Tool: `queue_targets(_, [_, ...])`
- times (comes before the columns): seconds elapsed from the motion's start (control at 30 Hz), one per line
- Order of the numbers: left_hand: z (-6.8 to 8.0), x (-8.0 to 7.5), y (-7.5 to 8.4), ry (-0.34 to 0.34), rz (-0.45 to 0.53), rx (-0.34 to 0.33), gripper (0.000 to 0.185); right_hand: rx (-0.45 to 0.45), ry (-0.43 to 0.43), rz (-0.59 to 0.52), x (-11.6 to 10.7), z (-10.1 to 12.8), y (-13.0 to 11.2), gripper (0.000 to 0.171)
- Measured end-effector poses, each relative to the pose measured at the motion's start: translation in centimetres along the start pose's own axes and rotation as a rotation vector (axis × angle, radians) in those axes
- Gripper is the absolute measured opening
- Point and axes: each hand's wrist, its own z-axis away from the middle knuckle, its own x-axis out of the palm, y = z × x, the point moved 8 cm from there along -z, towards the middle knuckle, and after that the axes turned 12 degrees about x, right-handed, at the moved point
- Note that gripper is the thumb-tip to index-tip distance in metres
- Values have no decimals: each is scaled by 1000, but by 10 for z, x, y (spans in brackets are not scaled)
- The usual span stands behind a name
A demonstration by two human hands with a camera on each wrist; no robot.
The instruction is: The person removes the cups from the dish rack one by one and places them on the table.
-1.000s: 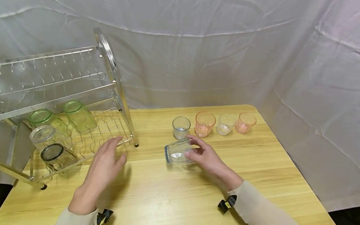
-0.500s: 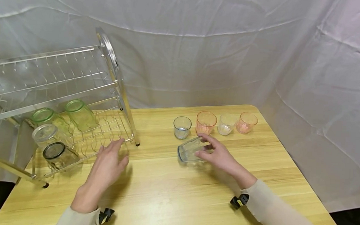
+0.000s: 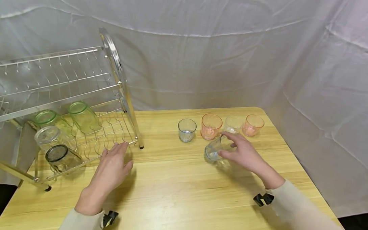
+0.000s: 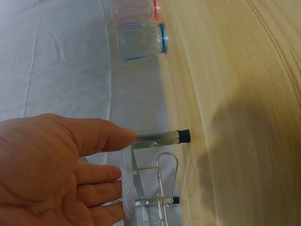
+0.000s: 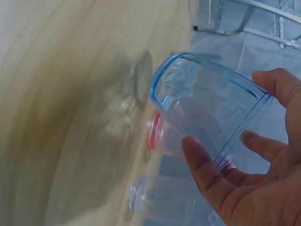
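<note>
My right hand (image 3: 242, 151) grips a clear, blue-rimmed glass (image 3: 214, 150) around its base. The glass is tilted on its side with the mouth to the left, low over the wooden table (image 3: 175, 196), in front of the orange glass (image 3: 210, 126). In the right wrist view the thumb and fingers (image 5: 207, 176) curl round the same glass (image 5: 207, 106). My left hand (image 3: 115, 161) hovers with fingers straight beside the front right leg of the metal dish rack (image 3: 113, 58) and holds nothing. In the left wrist view, its fingers (image 4: 89, 136) lie next to the rack leg (image 4: 160, 137).
A row of glasses stands at the back of the table: bluish (image 3: 187, 130), orange, clear (image 3: 233, 124) and pink-orange (image 3: 252, 125). Several glasses lie on the rack's lower tier: two green (image 3: 81, 116), a clear one (image 3: 49, 137) and a dark-rimmed one (image 3: 59, 156). White cloth hangs behind.
My right hand has carried the tilted glass to the right, from the table's middle to in front of the orange glass. The left hand has barely moved.
</note>
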Motion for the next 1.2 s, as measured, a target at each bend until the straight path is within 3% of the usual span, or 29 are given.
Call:
queue_targets(0.57, [-1, 3, 0, 5, -3, 6, 71, 134, 85, 232, -45, 4, 43, 81])
queue_targets(0.83, [-1, 2, 0, 7, -20, 8, 70, 169, 164, 314, -68, 2, 65, 76])
queue_targets(1.2, [0, 2, 0, 8, -19, 2, 70, 230, 142, 356, -78, -2, 88, 76])
